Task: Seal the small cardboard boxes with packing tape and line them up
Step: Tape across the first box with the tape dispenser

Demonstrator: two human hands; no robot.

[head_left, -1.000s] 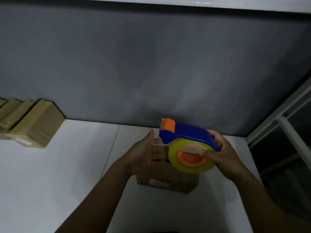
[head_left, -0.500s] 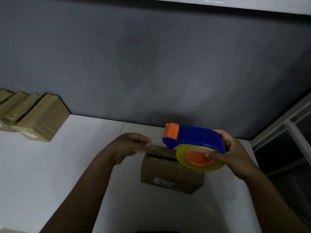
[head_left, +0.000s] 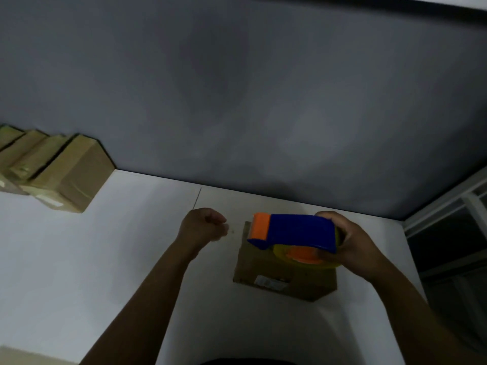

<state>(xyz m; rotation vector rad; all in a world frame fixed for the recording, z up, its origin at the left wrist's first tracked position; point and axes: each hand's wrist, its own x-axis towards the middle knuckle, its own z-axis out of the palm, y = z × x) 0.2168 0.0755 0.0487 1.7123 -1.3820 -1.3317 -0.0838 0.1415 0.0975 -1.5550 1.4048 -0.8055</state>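
Observation:
A small cardboard box (head_left: 279, 275) with a white label on its near side sits on the white table (head_left: 79, 259). My right hand (head_left: 353, 243) grips a blue and orange tape dispenser (head_left: 292, 233) with a yellowish roll, held just above the box. My left hand (head_left: 204, 229) is to the left of the dispenser, fingers curled, pinching the end of a thin clear strip of tape that stretches to the dispenser's orange front. The strip is barely visible.
A row of several cardboard boxes (head_left: 60, 175) stands against the grey wall (head_left: 237, 88) at the far left. A window frame (head_left: 448, 206) lies past the table's right edge. A seam (head_left: 197, 198) runs across the tabletop.
My left hand went from open beside the dispenser to pinching the tape end and pulling it leftward. The dispenser tipped flatter over the box.

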